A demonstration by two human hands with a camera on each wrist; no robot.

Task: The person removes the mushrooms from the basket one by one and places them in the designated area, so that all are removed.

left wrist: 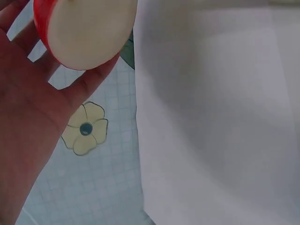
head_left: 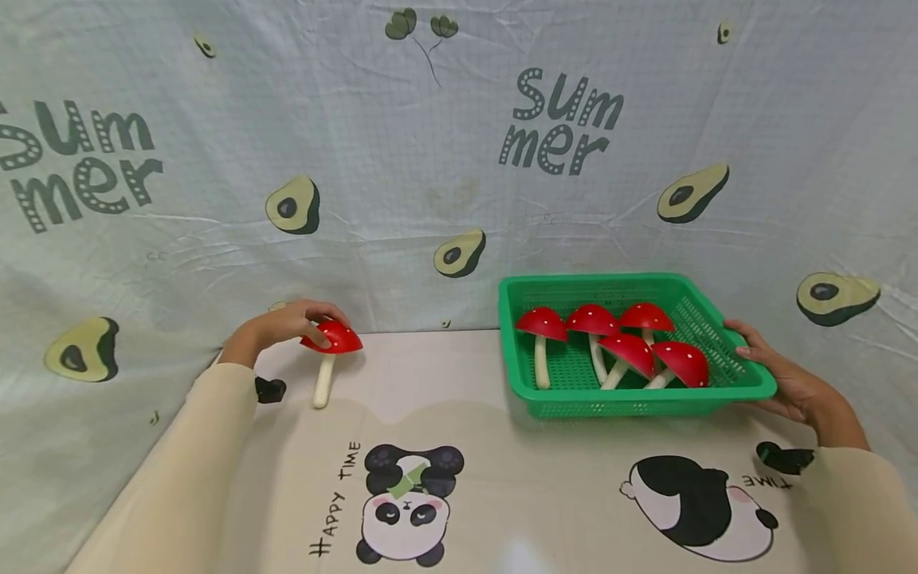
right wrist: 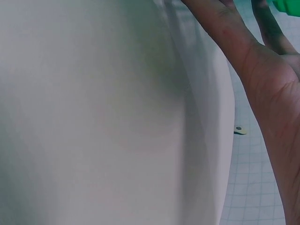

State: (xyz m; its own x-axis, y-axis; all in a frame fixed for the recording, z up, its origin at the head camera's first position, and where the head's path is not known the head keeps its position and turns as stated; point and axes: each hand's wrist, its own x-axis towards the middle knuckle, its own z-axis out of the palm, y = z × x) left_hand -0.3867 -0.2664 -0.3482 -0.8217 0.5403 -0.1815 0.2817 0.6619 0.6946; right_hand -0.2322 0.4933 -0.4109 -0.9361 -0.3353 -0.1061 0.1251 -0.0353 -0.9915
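Note:
A toy mushroom (head_left: 340,338) with a white-dotted red cap and pale stem is at the left, its stem slanting down toward the table. My left hand (head_left: 290,323) grips it by the cap, fingers over the top and thumb at the near side. The left wrist view shows the cap's pale underside (left wrist: 91,33) against that hand. On the right is a green plastic basket (head_left: 739,392) with several similar mushrooms (head_left: 543,324) lying in it. My right hand (head_left: 796,383) holds the basket's right end; in the right wrist view only a green corner (right wrist: 288,6) shows beyond the fingers.
A pale cloth with printed pandas (head_left: 405,518) covers the table. Behind it hangs a light fabric backdrop (head_left: 402,199) with avocado and lettering prints, meeting the table's far edge. Dark wrist straps (head_left: 270,390) sit below each hand.

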